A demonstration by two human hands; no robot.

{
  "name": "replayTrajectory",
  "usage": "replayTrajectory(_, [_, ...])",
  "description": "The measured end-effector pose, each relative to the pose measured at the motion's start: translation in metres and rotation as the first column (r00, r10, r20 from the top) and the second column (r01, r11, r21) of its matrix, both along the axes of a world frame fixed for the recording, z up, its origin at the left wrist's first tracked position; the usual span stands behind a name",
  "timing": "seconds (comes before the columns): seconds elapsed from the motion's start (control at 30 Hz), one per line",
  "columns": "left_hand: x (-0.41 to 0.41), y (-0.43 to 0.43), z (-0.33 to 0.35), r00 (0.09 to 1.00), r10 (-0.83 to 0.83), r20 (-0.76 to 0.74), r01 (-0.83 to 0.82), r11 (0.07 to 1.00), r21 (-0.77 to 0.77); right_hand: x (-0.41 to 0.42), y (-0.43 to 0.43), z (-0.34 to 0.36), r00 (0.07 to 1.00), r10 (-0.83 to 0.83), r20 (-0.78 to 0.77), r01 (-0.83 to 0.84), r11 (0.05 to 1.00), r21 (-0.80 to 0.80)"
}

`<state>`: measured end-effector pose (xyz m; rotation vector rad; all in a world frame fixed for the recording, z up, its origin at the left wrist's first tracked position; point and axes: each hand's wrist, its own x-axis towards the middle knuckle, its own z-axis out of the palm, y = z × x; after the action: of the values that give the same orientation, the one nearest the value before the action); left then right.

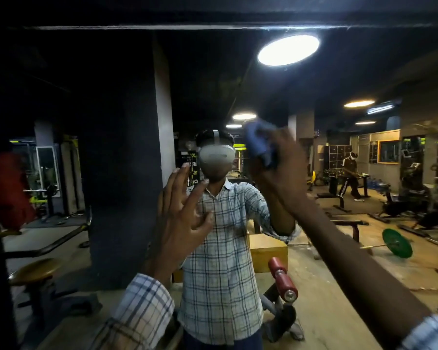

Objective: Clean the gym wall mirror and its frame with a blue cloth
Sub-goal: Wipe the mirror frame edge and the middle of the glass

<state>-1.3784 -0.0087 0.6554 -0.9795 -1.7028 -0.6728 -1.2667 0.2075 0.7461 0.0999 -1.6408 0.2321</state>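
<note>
The wall mirror (127,152) fills nearly the whole view, and its top frame edge (213,27) runs as a pale strip near the top. My right hand (281,173) is raised against the glass right of centre and grips a bunched blue cloth (259,145). My left hand (182,218) is lifted at the centre with fingers spread and straight; it holds nothing. Whether it touches the glass I cannot tell. My own reflection in a checked shirt stands between the two hands.
The glass reflects a dark pillar (127,185), a red roller pad on a bench (282,280), a wooden box (268,251), a green barbell plate (397,242) and another person (349,175) far right. A round stool (33,271) stands lower left.
</note>
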Motion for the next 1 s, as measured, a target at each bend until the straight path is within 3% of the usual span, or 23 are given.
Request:
replayTrajectory(0.07, [-0.001, 0.003, -0.001, 1.0, 0.02, 0.022, -0.02, 1.0, -0.003, -0.002, -0.011, -0.038, 0.953, -0.028, 0.301, -0.078, 0.939, 0.335])
replayTrajectory(0.13, [-0.004, 0.002, -0.004, 1.0, 0.024, 0.017, -0.024, 1.0, -0.002, 0.005, -0.005, -0.064, 0.899, -0.092, 0.429, -0.145, 0.86, 0.489])
replayTrajectory(0.17, [-0.005, 0.002, -0.005, 1.0, 0.018, 0.011, -0.018, 1.0, 0.003, 0.008, 0.002, -0.069, 0.916, -0.055, 0.398, -0.14, 0.885, 0.445])
replayTrajectory(0.27, [-0.005, 0.002, -0.007, 1.0, 0.016, 0.007, -0.016, 1.0, 0.016, 0.012, 0.016, -0.087, 0.988, 0.115, 0.103, -0.113, 0.993, -0.022])
replayTrajectory(0.3, [-0.004, 0.003, -0.008, 1.0, 0.014, 0.015, -0.014, 1.0, 0.018, 0.01, 0.012, -0.096, 0.99, 0.131, 0.057, -0.124, 0.986, -0.11])
replayTrajectory(0.33, [-0.002, 0.004, -0.008, 1.0, 0.017, 0.023, -0.017, 1.0, 0.016, 0.008, 0.005, -0.107, 0.986, 0.134, 0.094, -0.127, 0.989, -0.078])
replayTrajectory(0.37, [-0.001, 0.006, -0.007, 0.999, 0.022, 0.026, -0.022, 1.0, 0.008, 0.007, -0.002, -0.12, 0.974, 0.099, 0.203, -0.116, 0.991, 0.073])
replayTrajectory(0.43, [0.001, 0.009, -0.007, 0.999, 0.03, 0.014, -0.03, 1.0, -0.001, 0.01, 0.001, -0.14, 0.912, -0.035, 0.409, -0.155, 0.893, 0.423])
replayTrajectory(0.47, [0.002, 0.011, -0.007, 0.999, 0.028, 0.014, -0.028, 1.0, 0.001, 0.014, 0.012, -0.141, 0.897, -0.064, 0.438, -0.169, 0.864, 0.474])
replayTrajectory(0.5, [0.003, 0.013, -0.008, 1.0, 0.024, 0.018, -0.024, 1.0, 0.003, 0.018, 0.023, -0.139, 0.907, -0.054, 0.418, -0.149, 0.886, 0.439])
replayTrajectory(0.57, [0.006, 0.017, -0.009, 1.0, 0.013, 0.019, -0.013, 1.0, 0.014, 0.026, 0.046, -0.131, 0.963, 0.035, 0.267, -0.074, 0.987, 0.141])
replayTrajectory(0.63, [0.009, 0.022, -0.011, 1.0, -0.002, 0.005, 0.002, 1.0, 0.021, 0.031, 0.053, -0.13, 0.993, 0.115, 0.023, -0.109, 0.979, -0.174])
replayTrajectory(0.67, [0.011, 0.026, -0.012, 1.0, -0.007, -0.002, 0.007, 1.0, 0.018, 0.031, 0.048, -0.134, 0.991, 0.132, -0.017, -0.133, 0.968, -0.211])
replayTrajectory(0.7, [0.013, 0.03, -0.013, 1.0, -0.008, -0.007, 0.008, 1.0, 0.012, 0.032, 0.041, -0.139, 0.987, 0.154, 0.041, -0.147, 0.979, -0.145])
replayTrajectory(0.8, [0.018, 0.041, -0.013, 1.0, -0.014, 0.0, 0.014, 1.0, 0.003, 0.037, 0.043, -0.149, 0.939, -0.014, 0.343, -0.11, 0.934, 0.34])
replayTrajectory(0.83, [0.02, 0.043, -0.013, 1.0, -0.017, 0.006, 0.017, 1.0, 0.005, 0.04, 0.052, -0.145, 0.935, -0.054, 0.349, -0.084, 0.926, 0.369])
replayTrajectory(0.87, [0.021, 0.045, -0.013, 1.0, -0.018, 0.007, 0.018, 1.0, 0.006, 0.044, 0.059, -0.137, 0.955, -0.035, 0.296, -0.057, 0.954, 0.296])
replayTrajectory(0.93, [0.023, 0.049, -0.013, 1.0, -0.014, -0.004, 0.014, 1.0, 0.0, 0.051, 0.068, -0.107, 0.992, 0.123, -0.009, -0.123, 0.99, -0.074])
replayTrajectory(1.0, [0.026, 0.054, -0.015, 1.0, -0.014, -0.01, 0.014, 1.0, -0.009, 0.048, 0.068, -0.08, 0.924, 0.188, -0.333, -0.313, 0.871, -0.377])
